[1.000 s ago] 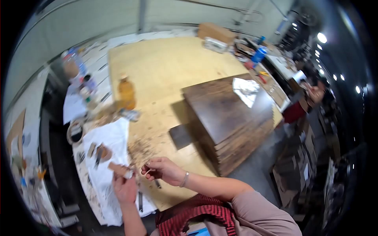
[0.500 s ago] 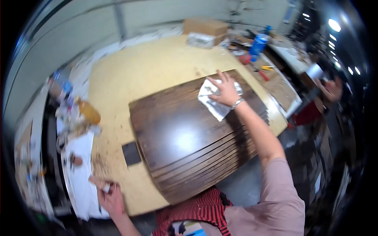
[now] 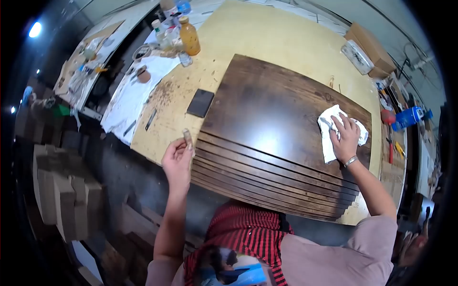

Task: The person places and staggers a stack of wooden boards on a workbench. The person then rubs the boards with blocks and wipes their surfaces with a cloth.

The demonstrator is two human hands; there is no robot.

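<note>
My right hand [image 3: 347, 140] presses a crumpled white cloth [image 3: 327, 143] onto the top of a stack of dark brown wooden panels [image 3: 267, 114], near the right end. A bracelet is around that wrist. My left hand [image 3: 177, 157] is closed on a small, short tan stick [image 3: 186, 137], held upright between thumb and fingers just off the stack's front left corner. Its exact kind I cannot make out. A dark square pad [image 3: 200, 103] lies on the table beside the stack's left edge. The panels are stepped along the near side, and the top one reflects light.
The stack rests on a pale yellow worktable [image 3: 229, 28]. At the back left stand an amber bottle [image 3: 189, 37] and other bottles, by a white sheet [image 3: 121, 107]. A cardboard box [image 3: 369, 45], a blue can [image 3: 407, 118] and red-handled tool [image 3: 390, 151] are on the right.
My view has turned, so the table appears rotated. My left hand with the stick has come from over the white sheet to the stack's corner. My right hand stays on the cloth.
</note>
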